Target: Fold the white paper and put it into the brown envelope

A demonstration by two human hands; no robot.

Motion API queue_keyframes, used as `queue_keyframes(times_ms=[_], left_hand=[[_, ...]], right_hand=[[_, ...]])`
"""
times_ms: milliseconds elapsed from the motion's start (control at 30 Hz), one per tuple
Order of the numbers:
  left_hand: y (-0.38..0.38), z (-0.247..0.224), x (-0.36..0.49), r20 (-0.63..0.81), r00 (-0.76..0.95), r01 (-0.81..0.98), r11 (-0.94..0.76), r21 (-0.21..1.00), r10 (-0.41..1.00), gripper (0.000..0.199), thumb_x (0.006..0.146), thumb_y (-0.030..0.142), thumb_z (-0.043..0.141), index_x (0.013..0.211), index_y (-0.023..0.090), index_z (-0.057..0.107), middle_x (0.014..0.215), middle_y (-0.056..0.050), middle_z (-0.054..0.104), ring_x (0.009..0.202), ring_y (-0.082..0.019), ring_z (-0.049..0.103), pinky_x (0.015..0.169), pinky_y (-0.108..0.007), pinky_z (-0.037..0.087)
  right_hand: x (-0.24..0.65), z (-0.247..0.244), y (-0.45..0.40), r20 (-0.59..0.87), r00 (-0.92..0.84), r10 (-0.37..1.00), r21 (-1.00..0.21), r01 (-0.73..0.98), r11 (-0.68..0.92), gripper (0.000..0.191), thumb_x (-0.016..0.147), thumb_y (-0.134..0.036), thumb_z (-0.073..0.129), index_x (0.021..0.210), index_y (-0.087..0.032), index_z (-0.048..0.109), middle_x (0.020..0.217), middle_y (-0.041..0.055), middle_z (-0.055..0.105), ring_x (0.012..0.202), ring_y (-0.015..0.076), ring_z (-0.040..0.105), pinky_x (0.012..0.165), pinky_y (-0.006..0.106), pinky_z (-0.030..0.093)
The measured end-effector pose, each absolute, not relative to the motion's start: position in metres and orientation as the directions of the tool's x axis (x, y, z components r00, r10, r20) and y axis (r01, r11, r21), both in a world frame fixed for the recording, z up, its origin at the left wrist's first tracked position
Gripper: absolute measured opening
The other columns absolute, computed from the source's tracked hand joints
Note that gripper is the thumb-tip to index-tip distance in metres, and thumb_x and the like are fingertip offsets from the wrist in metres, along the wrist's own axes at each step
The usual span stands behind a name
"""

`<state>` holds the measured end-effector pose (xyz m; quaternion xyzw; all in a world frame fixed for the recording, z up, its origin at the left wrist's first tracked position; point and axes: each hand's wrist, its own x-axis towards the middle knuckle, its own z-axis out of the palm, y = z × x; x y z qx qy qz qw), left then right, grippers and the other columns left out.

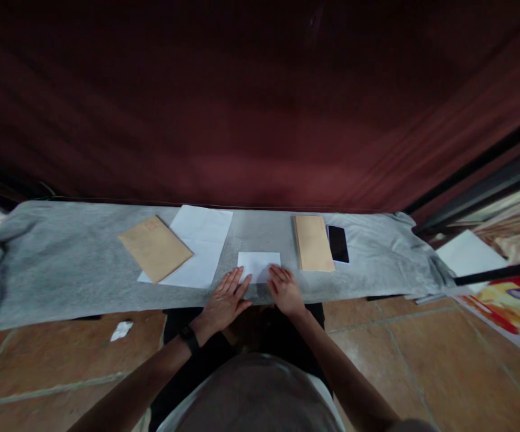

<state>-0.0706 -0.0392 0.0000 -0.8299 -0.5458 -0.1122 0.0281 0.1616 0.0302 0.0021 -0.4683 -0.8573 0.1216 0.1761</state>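
Note:
A small white folded paper (258, 262) lies on the grey cloth in front of me. My left hand (226, 300) rests at its lower left corner, fingers spread and palm down. On the lower right edge of the paper lies my right hand (285, 291), its fingers bent and close together; whether it pinches the edge is too small to tell. To the left, a brown envelope (156, 249) overlaps larger white sheets (203, 240). A stack of brown envelopes (314, 243) sits to the right, beside a dark phone (338, 244).
The narrow bench under the grey cloth (75, 258) ends against a dark red wall (260, 132). A white scrap (122, 330) lies on the tiled floor. At the far right are a white sheet (471, 258) and a red and yellow box (518, 306).

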Motion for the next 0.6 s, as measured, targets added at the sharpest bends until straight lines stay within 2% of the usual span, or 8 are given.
queue_keyframes(times_ms=[133, 233, 333, 433, 533, 600], left_hand=[[-0.039, -0.002, -0.070, 0.225, 0.386, 0.911, -0.408, 0.058, 0.895, 0.068, 0.097, 0.053, 0.046, 0.155, 0.018, 0.033, 0.162, -0.016, 0.027, 0.150, -0.030, 0.027, 0.121, -0.048, 0.028], [-0.039, -0.001, -0.070, 0.219, 0.387, 0.913, -0.405, 0.041, 0.896, 0.067, 0.097, 0.052, 0.047, 0.154, 0.018, 0.034, 0.162, -0.017, 0.028, 0.150, -0.030, 0.027, 0.120, -0.048, 0.029], [-0.040, -0.001, -0.070, 0.224, 0.379, 0.917, -0.398, 0.040, 0.898, 0.068, 0.097, 0.053, 0.047, 0.154, 0.019, 0.033, 0.162, -0.017, 0.028, 0.149, -0.031, 0.029, 0.120, -0.049, 0.030], [-0.040, -0.001, -0.070, 0.245, 0.364, 0.920, -0.388, 0.057, 0.899, 0.067, 0.097, 0.053, 0.047, 0.154, 0.020, 0.034, 0.162, -0.016, 0.027, 0.149, -0.030, 0.029, 0.120, -0.049, 0.029], [-0.041, -0.001, -0.069, 0.261, 0.340, 0.917, -0.380, 0.120, 0.903, 0.065, 0.097, 0.050, 0.048, 0.154, 0.022, 0.035, 0.162, -0.014, 0.028, 0.149, -0.030, 0.029, 0.121, -0.048, 0.028], [-0.041, -0.001, -0.067, 0.256, 0.294, 0.897, -0.359, 0.259, 0.921, 0.063, 0.098, 0.048, 0.047, 0.154, 0.022, 0.036, 0.162, -0.014, 0.030, 0.149, -0.029, 0.029, 0.120, -0.049, 0.029]], right_hand=[[0.148, 0.018, 0.076, 0.085, -0.437, 0.895, -0.374, 0.819, 0.435, 0.045, 0.098, -0.024, 0.049, 0.142, -0.017, 0.053, 0.146, 0.0122, 0.054, 0.134, 0.0244, 0.049, 0.111, 0.040, 0.039], [0.137, 0.028, 0.103, -0.043, -0.441, 0.897, -0.386, 0.835, 0.392, 0.049, 0.092, -0.022, 0.057, 0.141, -0.022, 0.053, 0.144, 0.0100, 0.054, 0.129, 0.0240, 0.050, 0.107, 0.037, 0.039], [0.131, 0.033, 0.118, -0.124, -0.425, 0.897, -0.401, 0.848, 0.346, 0.050, 0.084, -0.023, 0.067, 0.133, -0.023, 0.059, 0.137, 0.0095, 0.058, 0.125, 0.0255, 0.050, 0.104, 0.038, 0.039], [0.130, 0.035, 0.126, -0.133, -0.409, 0.903, -0.426, 0.846, 0.320, 0.046, 0.077, -0.022, 0.073, 0.122, -0.021, 0.065, 0.129, 0.0100, 0.060, 0.122, 0.0273, 0.050, 0.102, 0.039, 0.040], [0.129, 0.036, 0.129, -0.136, -0.407, 0.903, -0.479, 0.825, 0.299, 0.029, 0.075, -0.017, 0.073, 0.104, -0.020, 0.071, 0.119, 0.0089, 0.064, 0.117, 0.0269, 0.052, 0.099, 0.038, 0.040], [0.130, 0.039, 0.129, -0.125, -0.423, 0.898, -0.536, 0.790, 0.298, 0.020, 0.075, -0.012, 0.070, 0.093, -0.020, 0.071, 0.112, 0.0073, 0.066, 0.112, 0.0250, 0.054, 0.097, 0.036, 0.041]])
